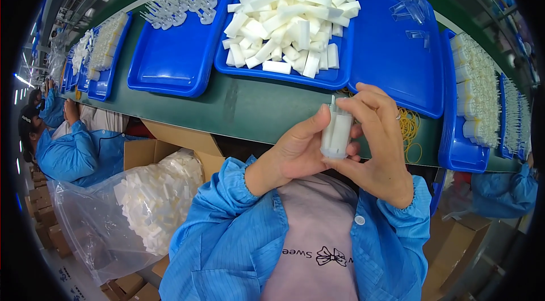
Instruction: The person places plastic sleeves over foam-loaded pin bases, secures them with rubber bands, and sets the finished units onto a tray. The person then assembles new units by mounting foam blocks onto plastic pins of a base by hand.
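Both hands, left (298, 150) and right (380, 147), grip closed round clear tube (336, 133) over belt.

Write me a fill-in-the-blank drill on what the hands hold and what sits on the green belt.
1. Both hands, the left hand and the right hand, hold a small clear ____ with white pieces inside.
2. The pile of white foam blocks lies in a ____ tray.
3. The yellow rubber bands lie on the green belt to the ____ of the hands.
4. The clear plastic bag of white pieces sits below the belt on the person's ____ side.

Missing words: tube; blue; right; left
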### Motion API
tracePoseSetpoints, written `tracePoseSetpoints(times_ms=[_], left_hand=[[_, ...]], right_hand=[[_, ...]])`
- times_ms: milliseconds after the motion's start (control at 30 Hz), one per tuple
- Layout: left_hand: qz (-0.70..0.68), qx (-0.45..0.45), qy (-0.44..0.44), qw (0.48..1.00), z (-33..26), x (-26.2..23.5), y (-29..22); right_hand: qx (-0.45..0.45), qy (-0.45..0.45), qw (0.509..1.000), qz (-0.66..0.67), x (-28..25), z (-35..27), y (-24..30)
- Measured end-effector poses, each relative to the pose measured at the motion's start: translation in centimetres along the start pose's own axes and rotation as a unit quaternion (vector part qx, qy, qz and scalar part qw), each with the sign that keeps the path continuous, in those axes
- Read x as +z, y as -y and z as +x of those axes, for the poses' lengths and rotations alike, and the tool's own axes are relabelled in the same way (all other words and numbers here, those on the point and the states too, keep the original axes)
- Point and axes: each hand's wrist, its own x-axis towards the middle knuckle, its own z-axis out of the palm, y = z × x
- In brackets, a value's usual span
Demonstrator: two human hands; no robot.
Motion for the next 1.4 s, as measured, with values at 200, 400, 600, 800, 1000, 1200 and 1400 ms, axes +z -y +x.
tracePoseSetpoints(times_ms=[200, 400, 600, 800, 1000, 1200, 1400], left_hand=[[0.029, -0.002, 0.022, 0.999, 0.0, 0.0, -0.3], [0.071, -0.019, 0.058, 0.996, 0.1, -1.0, -0.3], [0.111, 0.057, 0.03, 0.992, -1.3, 0.7, -2.7], [0.205, 0.185, -0.079, 0.958, -3.3, 2.4, -4.9], [0.268, 0.262, -0.133, 0.918, -3.2, 2.2, -4.8], [0.618, 0.171, -0.18, 0.746, -2.3, 2.5, -2.4], [0.673, 0.195, -0.111, 0.705, 1.6, 1.2, 0.7]], right_hand=[[-0.032, -0.026, 0.999, -0.003, 0.7, 0.5, 0.0], [-0.039, -0.018, 0.999, -0.005, 0.9, 0.7, 0.1], [0.032, -0.027, 0.995, 0.09, -2.1, 1.0, -1.1], [0.039, -0.063, 0.991, -0.111, -1.2, -2.3, -5.4], [0.024, -0.039, 0.982, -0.183, 0.7, -3.1, -6.7], [0.006, -0.058, 0.977, -0.206, 1.2, -1.9, -6.4], [0.111, -0.084, 0.99, -0.006, -0.1, -1.1, -4.5]])
